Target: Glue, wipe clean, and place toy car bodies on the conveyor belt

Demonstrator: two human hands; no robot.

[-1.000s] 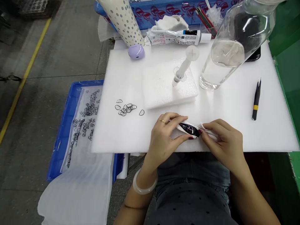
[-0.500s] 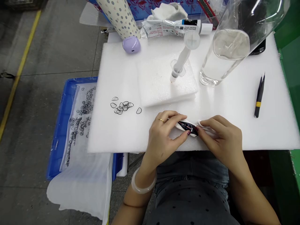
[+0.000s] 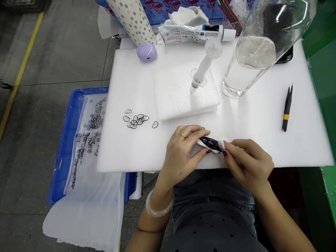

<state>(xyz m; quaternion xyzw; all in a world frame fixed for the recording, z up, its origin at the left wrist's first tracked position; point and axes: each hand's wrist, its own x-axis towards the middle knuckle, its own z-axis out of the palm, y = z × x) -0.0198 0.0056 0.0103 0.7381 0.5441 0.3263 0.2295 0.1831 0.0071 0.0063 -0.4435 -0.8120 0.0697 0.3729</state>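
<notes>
Near the front edge of the white foam board, my left hand [image 3: 185,150] grips a small glossy black-and-white oblong part [image 3: 210,143] between thumb and fingers. Its exact kind does not show. A folded piece of white cloth [image 3: 222,142] is pinched in my right hand [image 3: 245,161] and touches the part's right end. Most of that cloth is hidden by my fingers. Left of my hands lie several thin black D-shaped rings [image 3: 139,119] in a loose group. Behind my hands a clear syringe [image 3: 202,71] stands tilted on a foam block [image 3: 181,101].
A tall clear bottle of liquid [image 3: 249,66] stands back right, with black tweezers [image 3: 287,108] to its right. A squeezed tube [image 3: 189,34], a purple earbud case [image 3: 146,52] and a dotted cup [image 3: 133,21] line the back. Lower left, a blue tray [image 3: 59,164] holds sheets with many rings.
My right hand has shifted slightly right and turned, with the white cloth now bunched up at its fingertips. My left hand keeps its grip on the part. The view has moved slightly.
</notes>
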